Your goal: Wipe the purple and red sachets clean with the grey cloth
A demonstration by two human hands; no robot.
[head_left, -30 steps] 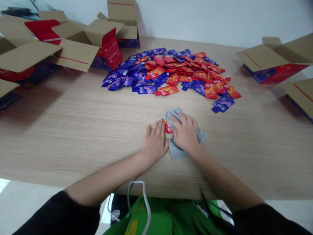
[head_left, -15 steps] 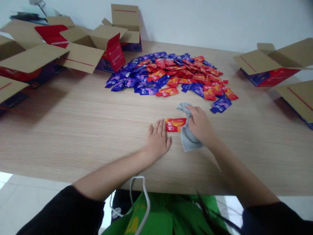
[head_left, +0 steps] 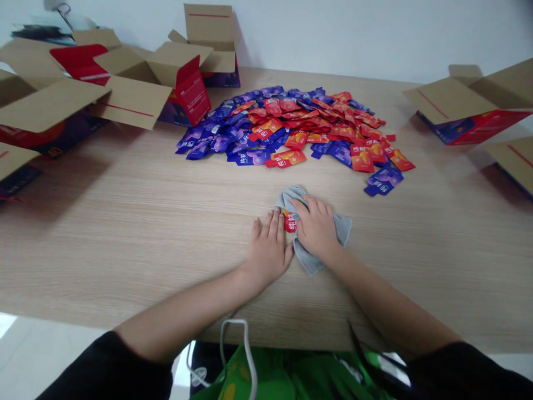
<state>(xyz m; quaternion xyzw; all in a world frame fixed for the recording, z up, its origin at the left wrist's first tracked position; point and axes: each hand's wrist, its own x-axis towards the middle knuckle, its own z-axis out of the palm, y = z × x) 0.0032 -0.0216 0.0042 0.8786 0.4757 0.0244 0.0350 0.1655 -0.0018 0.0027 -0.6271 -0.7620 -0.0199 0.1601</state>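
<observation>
My left hand (head_left: 267,249) lies flat on the table with its fingers stretched out, their tips at the left end of a red sachet (head_left: 290,222). Over that sachet, my right hand (head_left: 318,229) presses a crumpled grey cloth (head_left: 308,261), its fingers bent on the fabric. Only the sachet's left end, with white lettering and a bit of orange, shows; cloth and hand hide the rest. Beyond both hands is a wide heap of blue sachets (head_left: 227,139) and red sachets (head_left: 345,131).
Open cardboard boxes, one a red and blue box (head_left: 194,97), crowd the left and back left. Another open box (head_left: 470,126) and part of a further box (head_left: 514,161) stand at the right. A white cord (head_left: 246,344) hangs before my green clothing at the table's front edge.
My right hand has slid left with the grey cloth, which now covers most of the red sachet. My left hand keeps its place at the sachet's end. The view has shifted slightly.
</observation>
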